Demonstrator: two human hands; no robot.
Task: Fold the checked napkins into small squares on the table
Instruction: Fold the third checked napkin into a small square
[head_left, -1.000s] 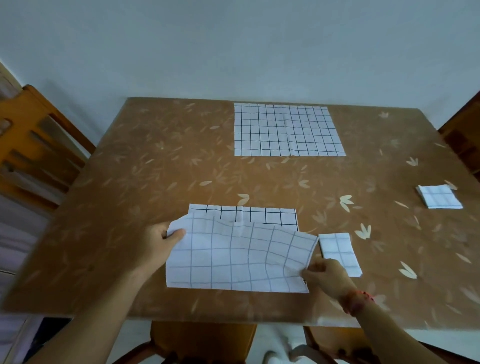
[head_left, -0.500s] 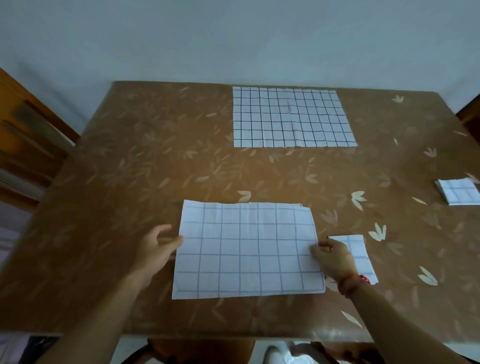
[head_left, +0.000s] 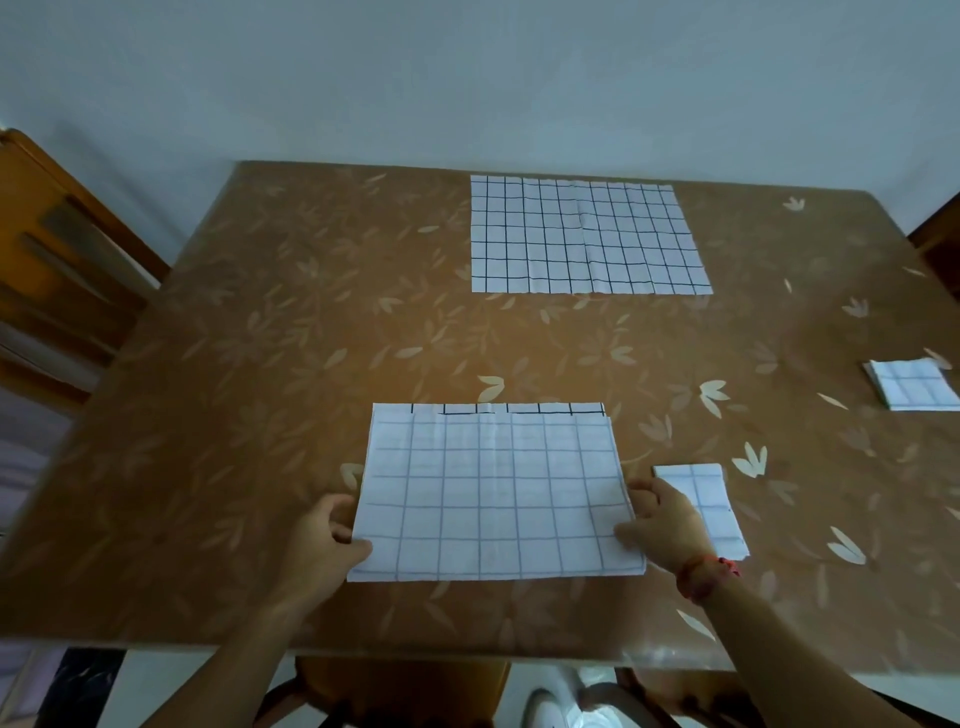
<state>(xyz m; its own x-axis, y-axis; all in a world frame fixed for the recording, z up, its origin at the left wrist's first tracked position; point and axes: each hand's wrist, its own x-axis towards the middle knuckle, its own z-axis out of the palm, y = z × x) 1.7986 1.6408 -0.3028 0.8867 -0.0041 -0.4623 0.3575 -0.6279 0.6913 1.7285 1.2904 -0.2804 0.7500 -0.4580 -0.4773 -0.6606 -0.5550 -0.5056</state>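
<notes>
No text, label, brand, number or sign can be read, only unlettered grid lines are printed on the white checked napkin (head_left: 493, 493), leaf motifs on the brown table (head_left: 260, 415)

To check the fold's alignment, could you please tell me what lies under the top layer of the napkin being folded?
Along the far edge of the napkin, a thin strip of its lower layer with darker grid lines peeks out. The rest underneath is covered.
</notes>
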